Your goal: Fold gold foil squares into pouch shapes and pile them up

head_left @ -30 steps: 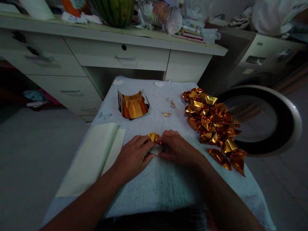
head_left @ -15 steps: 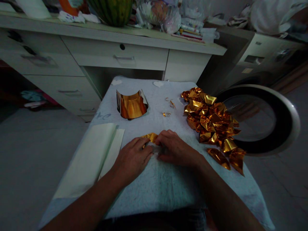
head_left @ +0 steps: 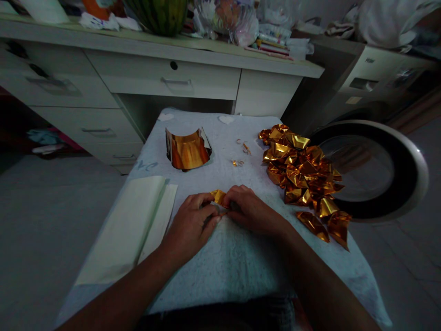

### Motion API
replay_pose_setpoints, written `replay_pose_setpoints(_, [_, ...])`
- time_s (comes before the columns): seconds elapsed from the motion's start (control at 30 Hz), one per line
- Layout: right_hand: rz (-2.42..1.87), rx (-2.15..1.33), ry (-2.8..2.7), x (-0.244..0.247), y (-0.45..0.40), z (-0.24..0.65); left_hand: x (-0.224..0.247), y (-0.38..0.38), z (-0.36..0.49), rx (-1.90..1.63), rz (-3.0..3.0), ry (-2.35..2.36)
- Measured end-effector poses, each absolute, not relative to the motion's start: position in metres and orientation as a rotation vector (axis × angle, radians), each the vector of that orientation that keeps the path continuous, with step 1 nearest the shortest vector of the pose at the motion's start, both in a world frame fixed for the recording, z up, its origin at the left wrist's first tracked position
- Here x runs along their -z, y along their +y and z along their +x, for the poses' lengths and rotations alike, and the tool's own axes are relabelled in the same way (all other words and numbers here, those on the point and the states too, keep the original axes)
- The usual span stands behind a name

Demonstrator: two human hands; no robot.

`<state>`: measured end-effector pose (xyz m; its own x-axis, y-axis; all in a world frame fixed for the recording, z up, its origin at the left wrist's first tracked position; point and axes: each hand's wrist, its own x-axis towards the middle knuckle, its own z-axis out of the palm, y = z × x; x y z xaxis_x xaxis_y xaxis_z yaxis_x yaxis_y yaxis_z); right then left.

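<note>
Between my hands is a small piece of gold foil paper [head_left: 217, 196], partly hidden by the fingers. My left hand [head_left: 193, 220] pinches its left side, and my right hand [head_left: 248, 207] is closed on its right side. A pale strip shows below the gold part, between the fingertips. Beyond the hands, a curved stack of gold foil sheets [head_left: 189, 151] stands on the cloth. To the right lies a heap of folded gold foil pieces [head_left: 299, 165]. Left of my left hand are pale paper sheets [head_left: 124, 225].
A light patterned cloth [head_left: 206, 276] covers the table. Thin gold scraps [head_left: 237, 163] lie past my hands. Behind stands a white drawer desk [head_left: 144, 78] with a watermelon [head_left: 158, 16] and plastic bags on top. A washing machine's round door [head_left: 409, 170] hangs open at the right.
My left fingers have shifted slightly around the foil, and its gold part now looks narrower on the left. A bit more of the lower strip shows between the fingertips.
</note>
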<state>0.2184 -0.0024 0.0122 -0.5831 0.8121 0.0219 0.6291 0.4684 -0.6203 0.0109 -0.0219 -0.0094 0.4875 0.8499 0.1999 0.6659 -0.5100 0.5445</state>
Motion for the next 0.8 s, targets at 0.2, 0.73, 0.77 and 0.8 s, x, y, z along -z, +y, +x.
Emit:
replay_pose_setpoints(0.2, [-1.233, -0.812, -2.387, -0.008, -0.003, 0.219, 0.009, -0.021, 0.017, -0.611, 2.350, 1.319])
replay_pose_setpoints(0.73, [-1.356, -0.769, -2.341, -0.005, -0.001, 0.209, 0.011, -0.018, 0.026, -0.634, 2.385, 1.429])
replay_pose_setpoints(0.77, [-1.359, -0.769, -2.341, -0.005, -0.001, 0.209, 0.011, -0.018, 0.026, -0.629, 2.380, 1.430])
replay_pose_setpoints(0.8, [-1.359, -0.767, -2.342, -0.005, -0.001, 0.209, 0.011, -0.018, 0.025, -0.627, 2.376, 1.431])
